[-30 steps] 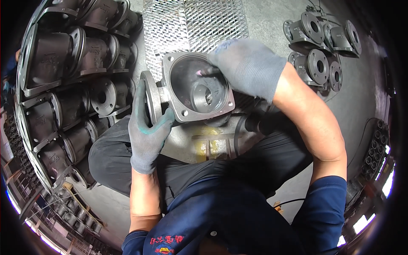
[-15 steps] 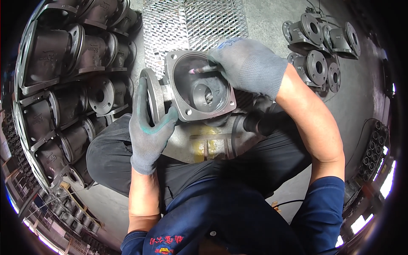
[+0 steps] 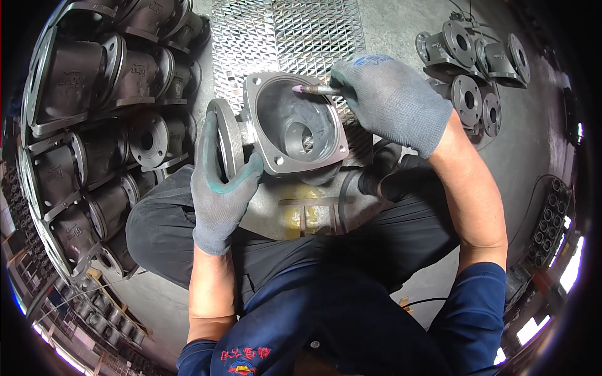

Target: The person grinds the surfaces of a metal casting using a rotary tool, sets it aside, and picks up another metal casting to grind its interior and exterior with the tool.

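Note:
A grey cast-metal valve body [image 3: 300,168] sits in front of me with its square flange and wide round cavity facing up. My gloved left hand [image 3: 216,194] is closed around the round side flange [image 3: 233,141], thumb toward the body and fingers along its outer face. In my gloved right hand [image 3: 392,100] is a slim rotary grinder [image 3: 323,90] with a pink grinding tip, its body mostly hidden by the glove. The tip lies over the far side of the cavity; whether it touches the wall I cannot tell.
Stacked valve bodies [image 3: 75,81] rise along the left. More flanged bodies [image 3: 467,100] stand on the floor at right. A metal grating [image 3: 288,37] lies beyond the work. A worn yellow-marked metal piece [image 3: 307,213] is between my legs [image 3: 401,219].
My right hand has moved right and slightly outward, drawing the grinder's tip from inside the cavity toward its far rim. My left hand keeps its hold on the flange.

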A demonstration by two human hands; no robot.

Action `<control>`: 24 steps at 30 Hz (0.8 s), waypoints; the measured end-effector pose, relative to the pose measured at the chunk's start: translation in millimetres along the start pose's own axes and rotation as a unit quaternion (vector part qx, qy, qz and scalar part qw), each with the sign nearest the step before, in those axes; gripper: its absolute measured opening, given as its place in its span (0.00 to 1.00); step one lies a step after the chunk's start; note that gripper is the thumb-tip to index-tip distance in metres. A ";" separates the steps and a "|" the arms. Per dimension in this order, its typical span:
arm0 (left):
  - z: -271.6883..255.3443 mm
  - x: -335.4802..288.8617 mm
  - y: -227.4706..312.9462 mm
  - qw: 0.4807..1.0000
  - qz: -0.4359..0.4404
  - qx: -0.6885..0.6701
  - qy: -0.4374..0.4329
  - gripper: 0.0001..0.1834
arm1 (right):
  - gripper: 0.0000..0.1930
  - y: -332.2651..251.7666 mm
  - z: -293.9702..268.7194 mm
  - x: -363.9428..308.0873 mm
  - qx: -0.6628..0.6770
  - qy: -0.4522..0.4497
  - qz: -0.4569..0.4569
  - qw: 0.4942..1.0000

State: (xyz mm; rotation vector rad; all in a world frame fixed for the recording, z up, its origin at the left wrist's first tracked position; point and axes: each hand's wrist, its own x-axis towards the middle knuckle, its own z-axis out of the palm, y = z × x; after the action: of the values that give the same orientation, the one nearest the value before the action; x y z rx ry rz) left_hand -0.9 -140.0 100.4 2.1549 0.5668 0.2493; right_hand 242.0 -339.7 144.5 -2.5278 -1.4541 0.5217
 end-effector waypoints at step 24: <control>-1.9 3.7 7.3 0.995 -0.065 -0.076 0.004 0.49 | 0.08 2.0 12.1 -0.5 0.031 -0.003 0.018 0.999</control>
State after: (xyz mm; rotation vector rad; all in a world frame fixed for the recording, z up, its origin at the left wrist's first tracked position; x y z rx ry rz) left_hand 3.9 -140.7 107.3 1.9620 0.6692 0.2215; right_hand 238.7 -341.4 132.8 -2.5113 -1.3735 0.5705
